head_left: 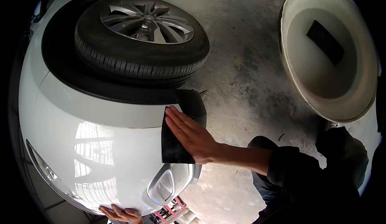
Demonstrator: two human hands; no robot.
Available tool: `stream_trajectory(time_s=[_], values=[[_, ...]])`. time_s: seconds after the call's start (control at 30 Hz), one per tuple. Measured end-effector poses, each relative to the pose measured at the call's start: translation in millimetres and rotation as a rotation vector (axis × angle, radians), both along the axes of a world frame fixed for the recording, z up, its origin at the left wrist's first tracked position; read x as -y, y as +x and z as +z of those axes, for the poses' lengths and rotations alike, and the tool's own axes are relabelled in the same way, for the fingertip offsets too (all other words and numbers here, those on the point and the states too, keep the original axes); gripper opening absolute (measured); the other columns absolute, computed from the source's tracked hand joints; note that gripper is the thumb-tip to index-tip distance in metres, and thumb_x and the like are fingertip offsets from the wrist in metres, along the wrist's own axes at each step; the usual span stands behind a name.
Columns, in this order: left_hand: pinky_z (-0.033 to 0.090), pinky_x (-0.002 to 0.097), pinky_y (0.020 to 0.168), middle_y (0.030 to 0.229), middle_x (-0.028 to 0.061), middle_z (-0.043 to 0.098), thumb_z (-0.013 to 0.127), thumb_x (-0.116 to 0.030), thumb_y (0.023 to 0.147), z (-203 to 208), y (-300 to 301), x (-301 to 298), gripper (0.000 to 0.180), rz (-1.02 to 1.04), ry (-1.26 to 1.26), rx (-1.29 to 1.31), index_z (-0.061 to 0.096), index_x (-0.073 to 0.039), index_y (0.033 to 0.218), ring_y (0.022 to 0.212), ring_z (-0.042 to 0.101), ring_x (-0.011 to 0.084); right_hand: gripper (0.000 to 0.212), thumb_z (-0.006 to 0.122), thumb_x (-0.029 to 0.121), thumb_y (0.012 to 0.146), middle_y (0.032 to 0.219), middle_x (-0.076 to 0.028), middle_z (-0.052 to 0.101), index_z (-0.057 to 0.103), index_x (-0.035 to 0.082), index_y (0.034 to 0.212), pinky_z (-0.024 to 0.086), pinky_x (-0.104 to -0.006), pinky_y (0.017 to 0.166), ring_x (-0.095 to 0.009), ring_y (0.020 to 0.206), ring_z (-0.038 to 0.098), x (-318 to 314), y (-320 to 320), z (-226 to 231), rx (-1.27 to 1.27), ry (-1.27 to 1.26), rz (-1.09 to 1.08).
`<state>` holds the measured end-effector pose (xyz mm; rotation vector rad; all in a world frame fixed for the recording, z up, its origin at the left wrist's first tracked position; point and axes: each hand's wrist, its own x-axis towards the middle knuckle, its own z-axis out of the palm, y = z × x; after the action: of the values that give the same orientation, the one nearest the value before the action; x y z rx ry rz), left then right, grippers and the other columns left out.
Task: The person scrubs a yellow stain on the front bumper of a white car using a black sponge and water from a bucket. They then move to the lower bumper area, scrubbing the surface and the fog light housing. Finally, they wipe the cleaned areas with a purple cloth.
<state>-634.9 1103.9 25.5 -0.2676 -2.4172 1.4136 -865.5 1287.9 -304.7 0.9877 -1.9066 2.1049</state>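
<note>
My right hand presses a black sandpaper sheet against the white bumper corner of a car. Its fingers lie straight and close together over the sheet, keeping hold of it against the paint. Beside the sheet are a black lower trim piece and a lamp set in the bumper. At the lower edge my left hand rests on the white bodywork, fingers stretched out, with nothing visible in it. The left wrist is cut off by the picture's edge.
A wheel with a grey alloy rim sits in the dark arch. At the upper right, a large pale basin holds cloudy liquid and another black sheet. My dark-clothed leg is at lower right. Beyond the car stands a red frame.
</note>
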Motion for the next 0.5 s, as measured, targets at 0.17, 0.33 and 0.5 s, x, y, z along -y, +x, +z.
stream_trajectory(time_s=[0.17, 0.33, 0.5], values=[[0.025, 0.0713, 0.119, 0.166, 0.0263, 0.020, 0.027, -0.036, 0.110, -2.4, 6.7, 13.1, 0.055, 0.040, -0.007, -0.006, 0.040, -0.011, 0.156, 0.153, 0.022, 0.0516, 0.093, 0.061, -0.001, 0.075, 0.169, -0.029, 0.015, 0.022, -0.012, 0.159, 0.019, -0.0464, 0.131, -0.039, 0.159, 0.013, -1.0, -36.1, 44.5, -0.120, -0.044, -0.040], [0.024, 0.0718, 0.120, 0.166, 0.0257, 0.020, 0.027, -0.037, 0.110, -0.3, 7.0, 7.1, 0.054, 0.038, 0.034, -0.014, 0.039, -0.013, 0.157, 0.154, 0.021, 0.0509, 0.096, 0.062, -0.013, 0.071, 0.170, -0.027, 0.015, 0.023, -0.012, 0.158, 0.023, -0.0481, 0.130, -0.038, 0.160, 0.011, -3.8, -9.9, 4.9, -0.001, 0.013, 0.031], [0.023, 0.0706, 0.121, 0.165, 0.0258, 0.023, 0.028, -0.037, 0.110, -3.2, 0.8, 3.3, 0.054, 0.009, -0.011, -0.004, 0.041, -0.012, 0.156, 0.154, 0.023, 0.0496, 0.089, 0.059, -0.001, 0.076, 0.167, -0.032, 0.017, 0.024, -0.015, 0.156, 0.025, -0.0484, 0.130, -0.042, 0.159, 0.014, 1.9, -33.4, 50.2, -0.137, -0.015, -0.090]])
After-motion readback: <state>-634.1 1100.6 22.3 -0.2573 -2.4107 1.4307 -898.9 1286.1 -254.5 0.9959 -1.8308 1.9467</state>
